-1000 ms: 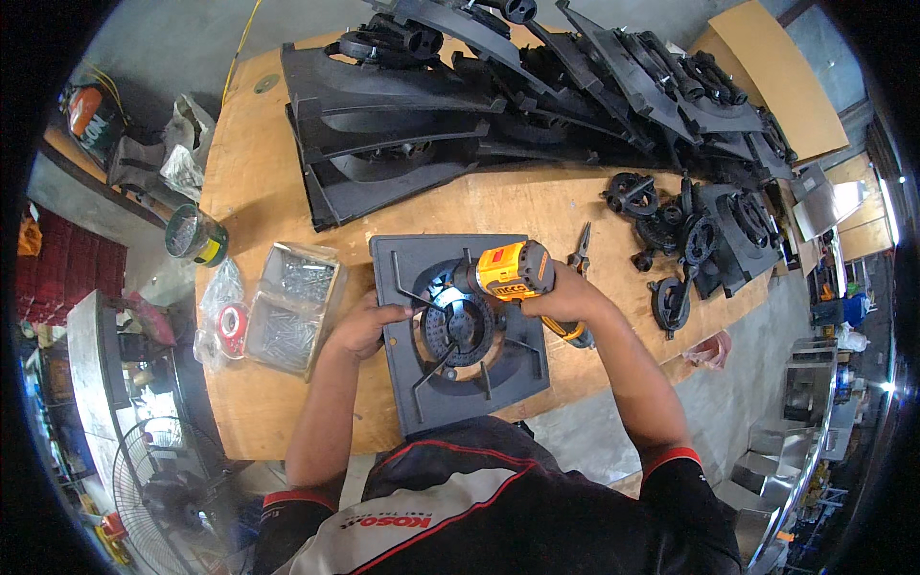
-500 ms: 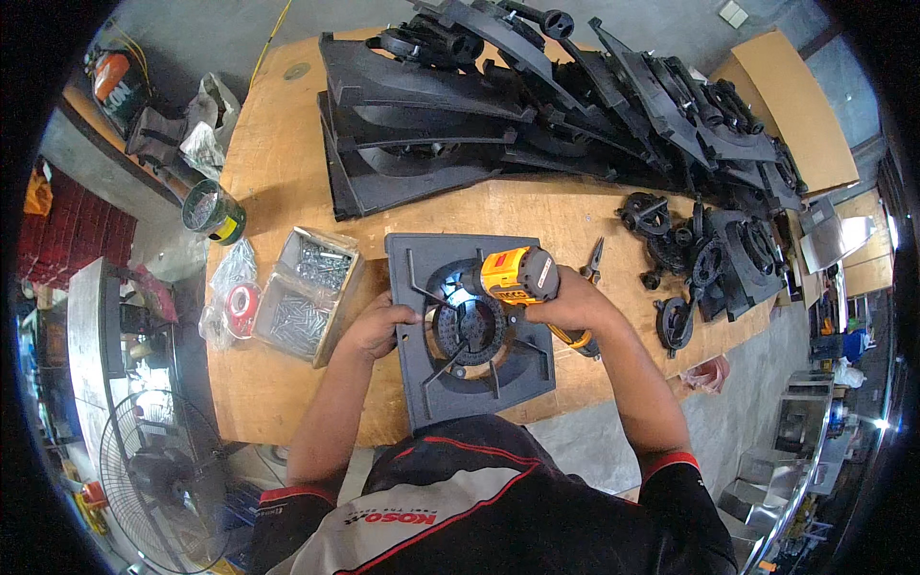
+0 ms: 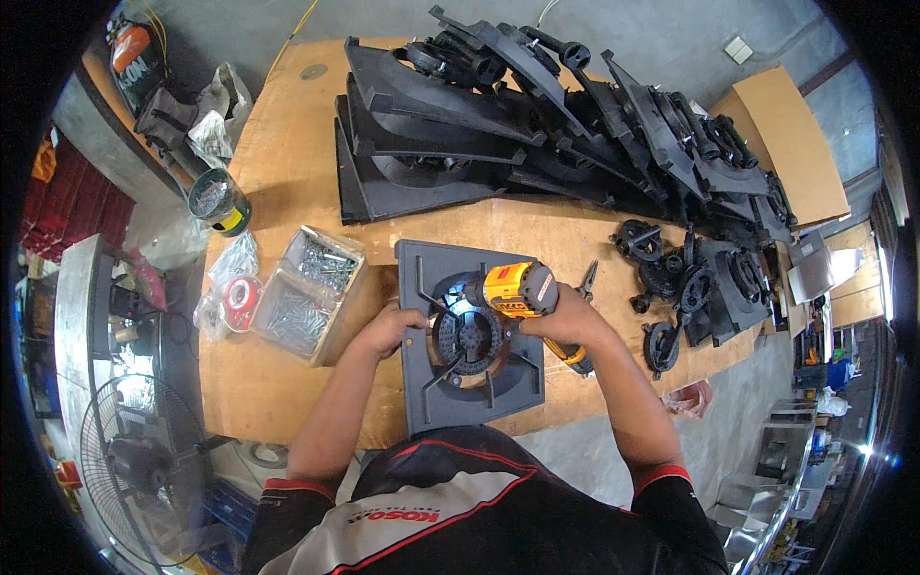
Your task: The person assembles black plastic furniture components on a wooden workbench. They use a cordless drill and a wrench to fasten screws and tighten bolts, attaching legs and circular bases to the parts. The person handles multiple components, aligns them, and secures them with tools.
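Keeping to the same spot as a second ago, the right hand (image 3: pixel 573 318) has its fingers wrapped around a yellow-and-black power drill (image 3: pixel 517 287), whose nose still points at the upper left of a round black burner (image 3: pixel 465 342); whether the trigger is pressed, I cannot tell. The dark grey, square metal stove frame (image 3: pixel 418 383) around that burner sits in front of the person's body, at the near side of the counter, and has barely shifted, so I judge the drill's work there unfinished. The left hand (image 3: pixel 388 331) grips the frame's left edge, thumb on top, other fingers mostly hidden. On the pale wooden counter (image 3: pixel 240 393), a two-part box of screws (image 3: pixel 335 321) stands to the left, near a red-and-white tape roll (image 3: pixel 252 299). Stacked black stove frames (image 3: pixel 431 196) fill the far side, and a round wire-caged fan (image 3: pixel 134 460) stands off to the left.
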Available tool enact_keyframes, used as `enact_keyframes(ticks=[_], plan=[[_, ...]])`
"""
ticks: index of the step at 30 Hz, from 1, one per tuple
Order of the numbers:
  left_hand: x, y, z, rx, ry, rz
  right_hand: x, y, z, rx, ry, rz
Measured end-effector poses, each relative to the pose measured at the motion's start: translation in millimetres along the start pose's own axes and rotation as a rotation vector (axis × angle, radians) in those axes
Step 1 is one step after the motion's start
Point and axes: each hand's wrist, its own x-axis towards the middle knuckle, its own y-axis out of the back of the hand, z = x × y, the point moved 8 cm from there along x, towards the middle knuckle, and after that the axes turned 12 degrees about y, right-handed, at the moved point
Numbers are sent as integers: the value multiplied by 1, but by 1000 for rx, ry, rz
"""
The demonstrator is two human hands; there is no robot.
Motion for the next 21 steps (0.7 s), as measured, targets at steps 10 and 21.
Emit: enact_keyframes(ticks=[10, 21], plan=[[11, 8, -3, 107, 15, 3, 0, 3, -12, 39, -61, -55], [9, 6, -2, 63, -17, 30, 18, 1, 29, 79, -3, -105]])
